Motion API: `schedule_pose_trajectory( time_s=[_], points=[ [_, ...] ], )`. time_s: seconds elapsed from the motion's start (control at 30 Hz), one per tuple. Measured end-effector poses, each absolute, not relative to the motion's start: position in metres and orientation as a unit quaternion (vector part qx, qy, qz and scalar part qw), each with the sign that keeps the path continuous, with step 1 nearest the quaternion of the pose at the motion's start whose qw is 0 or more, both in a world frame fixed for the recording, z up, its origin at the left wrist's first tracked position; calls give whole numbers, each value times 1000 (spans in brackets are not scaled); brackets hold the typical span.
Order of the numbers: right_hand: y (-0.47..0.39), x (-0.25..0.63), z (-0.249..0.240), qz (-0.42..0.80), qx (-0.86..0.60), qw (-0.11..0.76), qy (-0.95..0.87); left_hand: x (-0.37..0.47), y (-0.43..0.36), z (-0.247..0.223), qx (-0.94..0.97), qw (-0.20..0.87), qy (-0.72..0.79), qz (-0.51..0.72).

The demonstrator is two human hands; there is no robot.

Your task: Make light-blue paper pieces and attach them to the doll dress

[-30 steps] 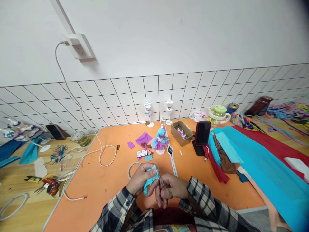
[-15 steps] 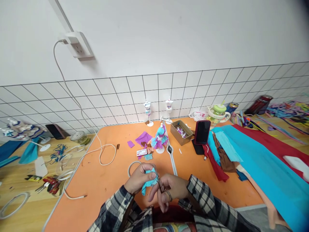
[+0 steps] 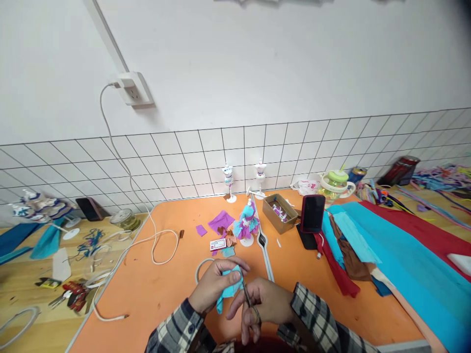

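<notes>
My left hand [image 3: 215,283] pinches a small piece of light blue fabric [image 3: 231,289] low in the middle of the view. A pair of scissors [image 3: 246,293] is in my right hand [image 3: 263,304], with fingers through the handle loops and the blades at the fabric's right edge. A small dress form [image 3: 247,220] in a blue and purple ruffled dress stands just beyond my hands. Near it lie purple fabric scraps [image 3: 221,221] and a small white box [image 3: 218,244]. A white ring [image 3: 200,268] is partly hidden behind my left hand.
Two more dress forms [image 3: 260,179] stand by the tiled wall. To the right are a cardboard box [image 3: 280,223], a phone on a stand [image 3: 312,214], a teapot [image 3: 335,186] and long blue cloth [image 3: 405,260]. A white cable [image 3: 147,230] crosses the left side.
The whole view has shifted, so the table things sit lower in it. My hands keep hold of the fabric and scissors, with the left fingers stretched further over the fabric.
</notes>
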State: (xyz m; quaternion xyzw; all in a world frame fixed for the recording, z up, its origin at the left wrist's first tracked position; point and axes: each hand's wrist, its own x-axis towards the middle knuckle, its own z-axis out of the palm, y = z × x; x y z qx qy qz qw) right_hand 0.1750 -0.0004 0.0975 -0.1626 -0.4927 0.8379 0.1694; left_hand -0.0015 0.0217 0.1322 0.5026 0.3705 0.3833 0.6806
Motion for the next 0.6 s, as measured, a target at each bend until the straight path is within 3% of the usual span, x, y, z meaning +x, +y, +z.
schedule_pose_trajectory(
  time_s=[0.3, 0.6],
  points=[
    [3, 173, 109, 844, -132, 181, -488, -2, 24, 127, 508, 721, 320, 346],
    [6, 176, 98, 789, -176, 221, -545, -4, 26, 126, 522, 697, 329, 364]
  ],
)
